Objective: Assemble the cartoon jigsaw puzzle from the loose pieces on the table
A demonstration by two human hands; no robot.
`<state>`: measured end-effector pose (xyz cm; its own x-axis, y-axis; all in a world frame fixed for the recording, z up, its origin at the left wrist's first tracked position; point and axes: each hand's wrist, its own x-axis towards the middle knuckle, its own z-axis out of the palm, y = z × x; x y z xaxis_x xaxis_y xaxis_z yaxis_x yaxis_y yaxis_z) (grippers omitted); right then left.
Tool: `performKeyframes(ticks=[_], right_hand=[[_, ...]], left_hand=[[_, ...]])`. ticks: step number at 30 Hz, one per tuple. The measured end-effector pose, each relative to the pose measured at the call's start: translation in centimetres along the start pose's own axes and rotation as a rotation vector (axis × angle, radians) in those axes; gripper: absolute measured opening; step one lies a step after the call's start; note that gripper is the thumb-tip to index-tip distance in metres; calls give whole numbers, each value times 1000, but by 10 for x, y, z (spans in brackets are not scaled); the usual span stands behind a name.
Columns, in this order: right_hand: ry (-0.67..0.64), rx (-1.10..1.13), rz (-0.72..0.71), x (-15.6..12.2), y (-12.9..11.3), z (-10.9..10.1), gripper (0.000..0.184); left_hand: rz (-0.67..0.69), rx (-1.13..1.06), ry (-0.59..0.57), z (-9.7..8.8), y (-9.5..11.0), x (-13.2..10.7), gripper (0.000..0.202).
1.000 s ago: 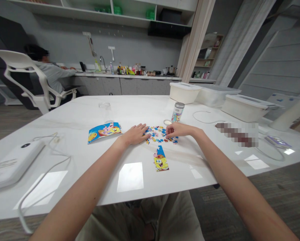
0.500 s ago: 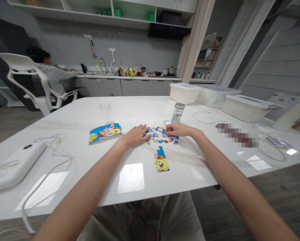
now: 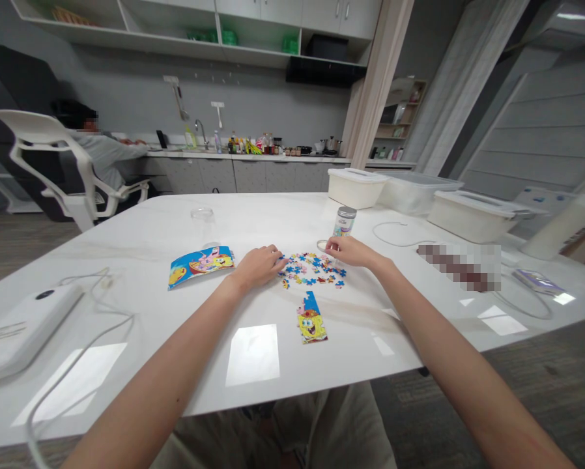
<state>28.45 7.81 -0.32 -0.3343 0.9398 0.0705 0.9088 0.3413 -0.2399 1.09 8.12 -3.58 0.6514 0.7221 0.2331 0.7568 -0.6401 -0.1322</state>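
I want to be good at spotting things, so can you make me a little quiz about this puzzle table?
1. True or false: the joined puzzle section lies nearer the person's body than the loose puzzle pieces.
2. What colour is the lid of the upright canister? A: green. B: silver. C: red.
3. Which of the person's hands is closer to the curved picture sheet?

Key: 1. True. 2. B. 3. The left hand.

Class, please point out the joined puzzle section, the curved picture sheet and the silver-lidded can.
Joined puzzle section (image 3: 312, 324): head view, on its yellow printed area.
Curved picture sheet (image 3: 202, 266): head view, middle of its printed face.
Silver-lidded can (image 3: 344, 223): head view, on its side.
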Motion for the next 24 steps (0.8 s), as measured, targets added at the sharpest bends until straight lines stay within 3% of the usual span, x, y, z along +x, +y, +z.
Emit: performKeyframes(ticks=[7,13,17,24], right_hand=[[11,-76,70,3,-3,8,19],[48,-140,234,2,3,4,24],[31,-144,266,-1,8,0,22],[-94,-71,170,1,3,2,18]], left_hand=[[-164,88,33,-11,-8,-1,33],[-332,91,25,-22,-32,-12,33],[-279,-9,-80,-29,-51,-19,29],[-151,-235,-231,-30,-67,-24,28]])
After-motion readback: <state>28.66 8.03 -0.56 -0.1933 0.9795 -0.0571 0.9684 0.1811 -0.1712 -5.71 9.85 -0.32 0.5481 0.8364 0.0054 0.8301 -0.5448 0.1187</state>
